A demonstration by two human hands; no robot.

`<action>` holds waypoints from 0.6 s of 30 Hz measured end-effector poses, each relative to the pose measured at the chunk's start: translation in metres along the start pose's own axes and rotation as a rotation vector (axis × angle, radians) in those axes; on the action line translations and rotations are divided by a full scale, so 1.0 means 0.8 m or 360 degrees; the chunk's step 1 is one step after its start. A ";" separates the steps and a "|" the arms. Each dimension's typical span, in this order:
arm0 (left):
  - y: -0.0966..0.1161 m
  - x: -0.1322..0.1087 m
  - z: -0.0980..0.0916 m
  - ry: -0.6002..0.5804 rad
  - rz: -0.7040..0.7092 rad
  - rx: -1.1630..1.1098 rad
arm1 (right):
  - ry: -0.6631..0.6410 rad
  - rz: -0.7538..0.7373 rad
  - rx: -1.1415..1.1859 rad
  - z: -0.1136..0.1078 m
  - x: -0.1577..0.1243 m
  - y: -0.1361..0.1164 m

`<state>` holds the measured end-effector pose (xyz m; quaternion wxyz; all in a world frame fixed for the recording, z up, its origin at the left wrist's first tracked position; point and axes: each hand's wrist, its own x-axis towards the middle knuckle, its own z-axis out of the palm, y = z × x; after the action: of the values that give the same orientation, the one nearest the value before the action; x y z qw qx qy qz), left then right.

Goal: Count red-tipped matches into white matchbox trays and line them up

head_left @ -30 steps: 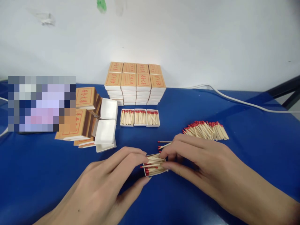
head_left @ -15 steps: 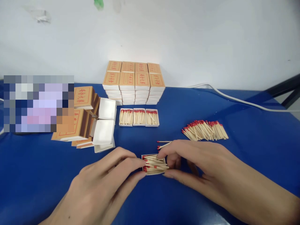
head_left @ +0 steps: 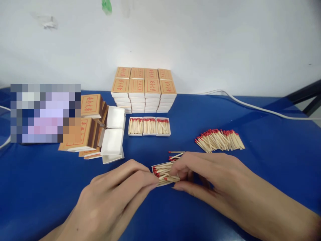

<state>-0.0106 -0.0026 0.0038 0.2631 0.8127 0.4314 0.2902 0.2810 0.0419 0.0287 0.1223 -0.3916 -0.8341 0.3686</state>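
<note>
Matches in the small white tray (head_left: pixel 164 174) lie more askew than half a second ago, several sticks now crossing and jutting over its right edge, and the tray itself has barely shifted on the blue table (head_left: pixel 263 134) — so the load is being rearranged rather than moved. The left hand (head_left: pixel 117 197) pinches the tray's left end with fingertips closed on it; the right hand (head_left: pixel 213 177) curls over the right end, fingers bent onto the sticks. Two stray matches (head_left: pixel 175 154) lie just beyond the tray. Farther right sits a loose match pile (head_left: pixel 219 139); far centre, three filled trays (head_left: pixel 149 126) before stacked matchboxes (head_left: pixel 144 88). Empty trays (head_left: pixel 114 134) and sleeves (head_left: pixel 87 129) crowd the left, well apart from both hands.
</note>
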 end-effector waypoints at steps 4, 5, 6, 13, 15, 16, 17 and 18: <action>0.002 0.005 -0.002 0.0049 -0.0038 0.0049 | -0.0024 0.0004 -0.0051 0.002 0.001 -0.005; 0.002 0.006 -0.002 0.0066 -0.0023 0.0066 | -0.0018 0.0001 -0.0054 0.002 0.000 -0.006; 0.002 0.007 -0.002 0.0075 -0.0002 0.0076 | -0.0009 -0.0005 -0.0053 0.002 0.000 -0.007; 0.000 0.004 0.004 0.0078 0.0044 0.0092 | 0.0055 -0.0029 -0.0075 0.000 0.003 -0.005; 0.001 0.004 0.004 0.0073 0.0040 0.0094 | 0.0097 -0.0030 -0.0115 0.000 0.004 -0.003; 0.001 0.005 0.003 0.0081 0.0023 0.0091 | 0.0119 -0.0041 -0.0138 0.000 0.005 -0.003; 0.002 0.006 0.002 0.0108 0.0010 0.0091 | 0.0143 -0.0061 -0.0158 0.000 0.006 -0.003; 0.002 0.006 0.002 0.0125 0.0004 0.0093 | 0.0169 -0.0078 -0.0174 0.001 0.007 -0.003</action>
<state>-0.0065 0.0007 0.0053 0.2217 0.8085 0.4488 0.3094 0.2760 0.0447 0.0294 0.1537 -0.3962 -0.8547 0.2980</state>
